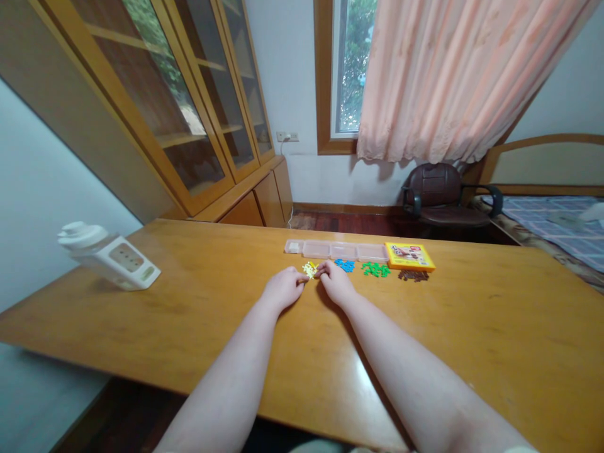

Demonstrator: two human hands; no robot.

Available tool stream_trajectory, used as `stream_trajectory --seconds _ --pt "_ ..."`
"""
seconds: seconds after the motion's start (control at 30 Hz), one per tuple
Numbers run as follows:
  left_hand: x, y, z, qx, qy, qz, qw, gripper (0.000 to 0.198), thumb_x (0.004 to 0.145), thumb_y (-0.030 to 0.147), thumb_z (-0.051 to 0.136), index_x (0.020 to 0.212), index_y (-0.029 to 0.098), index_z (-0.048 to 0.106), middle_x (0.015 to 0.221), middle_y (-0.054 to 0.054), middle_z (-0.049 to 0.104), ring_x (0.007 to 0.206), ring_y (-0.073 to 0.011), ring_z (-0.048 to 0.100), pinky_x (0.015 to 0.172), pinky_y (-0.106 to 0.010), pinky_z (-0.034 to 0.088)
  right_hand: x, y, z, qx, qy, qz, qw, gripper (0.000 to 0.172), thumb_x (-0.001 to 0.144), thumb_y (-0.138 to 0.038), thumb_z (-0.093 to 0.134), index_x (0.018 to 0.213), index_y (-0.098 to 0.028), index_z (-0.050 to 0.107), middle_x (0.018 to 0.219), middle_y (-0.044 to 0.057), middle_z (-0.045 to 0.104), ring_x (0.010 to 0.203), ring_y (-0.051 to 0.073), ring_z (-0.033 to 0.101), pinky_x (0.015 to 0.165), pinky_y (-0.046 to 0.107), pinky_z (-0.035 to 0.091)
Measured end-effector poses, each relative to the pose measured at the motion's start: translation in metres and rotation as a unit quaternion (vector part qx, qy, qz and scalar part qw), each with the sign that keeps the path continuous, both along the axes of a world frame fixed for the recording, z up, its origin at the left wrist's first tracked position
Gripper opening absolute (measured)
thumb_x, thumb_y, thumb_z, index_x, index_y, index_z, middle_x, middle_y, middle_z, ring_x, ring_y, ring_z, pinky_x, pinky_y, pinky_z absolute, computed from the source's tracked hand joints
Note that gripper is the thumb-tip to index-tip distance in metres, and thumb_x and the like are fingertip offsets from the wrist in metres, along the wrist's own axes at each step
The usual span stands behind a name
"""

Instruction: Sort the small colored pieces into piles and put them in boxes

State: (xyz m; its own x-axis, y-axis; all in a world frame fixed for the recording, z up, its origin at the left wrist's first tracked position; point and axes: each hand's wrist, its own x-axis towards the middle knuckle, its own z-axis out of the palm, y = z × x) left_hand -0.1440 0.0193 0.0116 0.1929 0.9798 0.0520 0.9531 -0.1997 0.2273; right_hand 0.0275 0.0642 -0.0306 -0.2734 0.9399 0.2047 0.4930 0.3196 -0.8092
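Observation:
Both of my hands reach over the table to a small pile of pale yellow pieces (309, 270), one on each side of it. My left hand (284, 287) has its fingers curled together, their tips at the left edge of the pile. On the right edge, my right hand (336, 283) is closed with thumb and fingers together. Whatever either hand pinches is too small to make out. Beside the right hand lie small blue pieces (344, 265), then green pieces (376, 270) and dark brown pieces (413, 275), each in its own heap.
Behind the heaps stands a row of clear shallow trays (317, 249), with a yellow box (409, 257) at its right end. A large white bottle (111, 255) is on the left of the wooden table (198, 314). Beyond are a glass-door cabinet (189, 145) and an office chair (438, 192).

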Motion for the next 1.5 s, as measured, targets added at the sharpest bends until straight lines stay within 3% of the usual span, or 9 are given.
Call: stream_trajectory --seconds 0.37,0.57,0.77,0.9,1.2,1.5 --pt "0.0 0.001 0.001 -0.01 -0.008 0.008 1.0 0.027 0.083 0.024 0.049 0.098 0.029 0.071 0.094 -0.004 0.065 0.084 -0.0172 0.061 0.076 -0.025 0.045 0.001 0.0 -0.001 -0.007 0.009 0.011 1.0 0.02 0.075 -0.007 0.044 0.085 -0.02 0.056 0.087 0.002 0.068 0.084 0.015 0.06 0.079 0.026 0.043" --pt "-0.006 0.003 0.005 -0.019 0.017 0.079 0.997 0.028 0.085 0.029 0.046 0.098 0.025 0.071 0.099 -0.007 0.067 0.087 -0.02 0.062 0.078 -0.028 0.046 0.003 -0.001 0.002 -0.015 -0.019 -0.003 1.0 0.019 0.076 -0.01 0.043 0.084 -0.02 0.057 0.085 0.002 0.067 0.082 0.016 0.059 0.077 0.026 0.042" --pt "0.006 -0.002 0.003 -0.021 -0.024 -0.03 0.999 0.029 0.083 0.026 0.049 0.101 0.03 0.07 0.097 -0.003 0.069 0.086 -0.0177 0.062 0.078 -0.026 0.046 0.002 -0.003 0.006 -0.003 -0.016 0.004 1.0 0.02 0.076 -0.009 0.044 0.085 -0.019 0.058 0.086 0.003 0.068 0.084 0.015 0.059 0.079 0.026 0.042" --pt "0.008 -0.002 0.002 -0.046 -0.033 -0.02 0.998 0.029 0.083 0.027 0.049 0.102 0.029 0.071 0.098 -0.003 0.07 0.089 -0.019 0.063 0.08 -0.027 0.046 0.002 -0.003 0.006 0.001 -0.025 0.006 1.0 0.019 0.077 -0.008 0.045 0.084 -0.02 0.059 0.085 0.002 0.068 0.083 0.015 0.059 0.078 0.025 0.042" --pt "0.0 0.004 0.0 -0.022 -0.043 0.023 0.999 0.032 0.084 0.021 0.046 0.105 0.025 0.069 0.108 -0.005 0.069 0.096 -0.0196 0.063 0.084 -0.027 0.046 0.003 -0.001 0.004 0.011 -0.022 0.008 1.0 0.022 0.075 -0.007 0.044 0.085 -0.019 0.059 0.088 0.003 0.068 0.085 0.015 0.06 0.079 0.025 0.043" --pt "0.01 -0.002 0.004 -0.049 -0.039 -0.048 0.997 0.039 0.079 0.019 0.049 0.113 0.031 0.065 0.098 -0.002 0.07 0.086 -0.0183 0.063 0.076 -0.025 0.046 0.003 -0.002 0.006 0.004 -0.043 0.007 0.999 0.019 0.077 -0.009 0.046 0.084 -0.02 0.06 0.086 0.002 0.068 0.082 0.016 0.059 0.076 0.025 0.042"
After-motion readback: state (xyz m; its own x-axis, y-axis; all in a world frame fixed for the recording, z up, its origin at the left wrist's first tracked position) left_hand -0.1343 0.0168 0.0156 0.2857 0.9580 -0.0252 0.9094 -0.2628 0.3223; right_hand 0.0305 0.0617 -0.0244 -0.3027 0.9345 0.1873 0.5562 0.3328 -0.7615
